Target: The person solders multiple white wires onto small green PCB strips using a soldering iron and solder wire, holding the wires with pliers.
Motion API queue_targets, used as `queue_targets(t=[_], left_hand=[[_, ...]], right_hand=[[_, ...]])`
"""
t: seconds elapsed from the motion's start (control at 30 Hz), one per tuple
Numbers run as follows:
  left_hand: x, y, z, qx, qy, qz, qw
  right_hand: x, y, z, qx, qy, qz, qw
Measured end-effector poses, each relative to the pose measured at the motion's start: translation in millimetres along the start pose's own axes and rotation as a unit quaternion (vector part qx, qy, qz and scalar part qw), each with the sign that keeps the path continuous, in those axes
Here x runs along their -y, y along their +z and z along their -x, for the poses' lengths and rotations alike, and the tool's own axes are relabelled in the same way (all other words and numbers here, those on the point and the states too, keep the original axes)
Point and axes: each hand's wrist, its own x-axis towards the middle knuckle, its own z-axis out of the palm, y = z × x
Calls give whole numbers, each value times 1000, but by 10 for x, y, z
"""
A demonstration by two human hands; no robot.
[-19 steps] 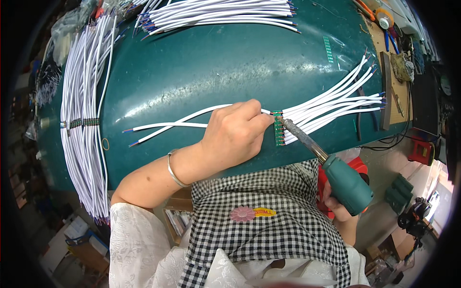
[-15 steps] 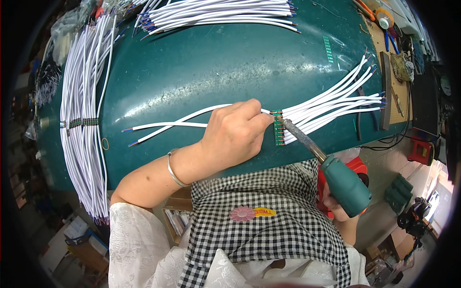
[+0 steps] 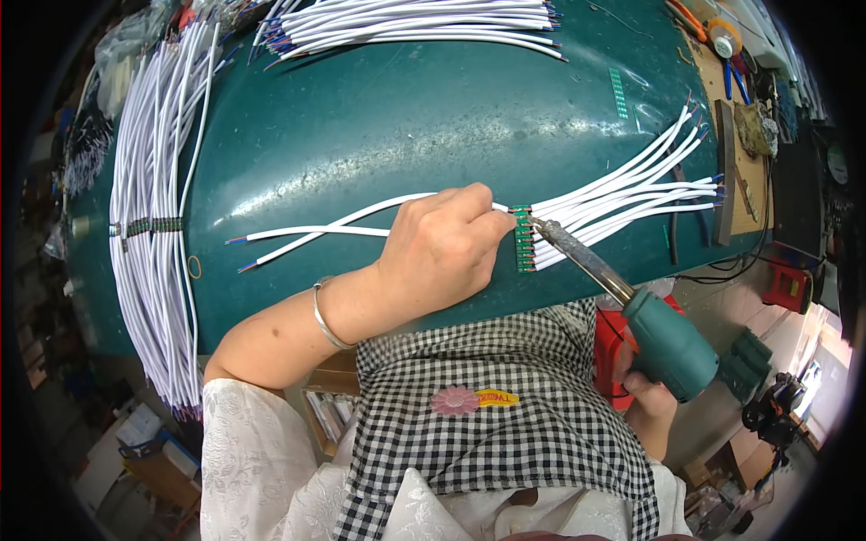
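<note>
My left hand [image 3: 446, 243] is closed in a pinch on a white cable [image 3: 311, 232] at the left edge of a small green circuit board strip [image 3: 524, 242]. Two white cables cross and trail leftward from under this hand; their bare ends show blue and reddish tips. Below the strip's right side, my right hand [image 3: 648, 397] grips the green handle of a soldering iron [image 3: 669, 343]. Its dark tip points up-left at the strip's upper part; contact cannot be made out. Several white cables [image 3: 622, 194] fan out rightward from the strip.
A tied bundle of white cables [image 3: 149, 270] hangs over the left table edge. Another pile [image 3: 415, 25] lies at the back. A loose green board strip [image 3: 618, 93], a metal bar [image 3: 723, 171], a sponge-like lump [image 3: 756, 129] and blue-handled pliers [image 3: 735, 81] are at the right.
The soldering iron has shifted to the right, its tip slightly and its handle more, with my right hand now showing more below it. My left hand has stayed almost still.
</note>
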Motion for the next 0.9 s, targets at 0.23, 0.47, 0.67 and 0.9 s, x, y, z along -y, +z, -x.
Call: queue_targets(t=[0.23,0.47,0.67,0.9], left_hand=[[-12,-17,-24,6,4,-3,1000],[-147,-206,-88,81,-13,-45,996],[-34,-291,-778,135,-14,-132,982],[779,338,-1457,-16,8,-181,983]], right_hand=[[354,229,-358,-43,-14,-233,971],[452,401,-764,-77,-108,-307,942],[438,404,-834,-112,-164,-325,925],[434,427,-774,-118,-191,-318,921]])
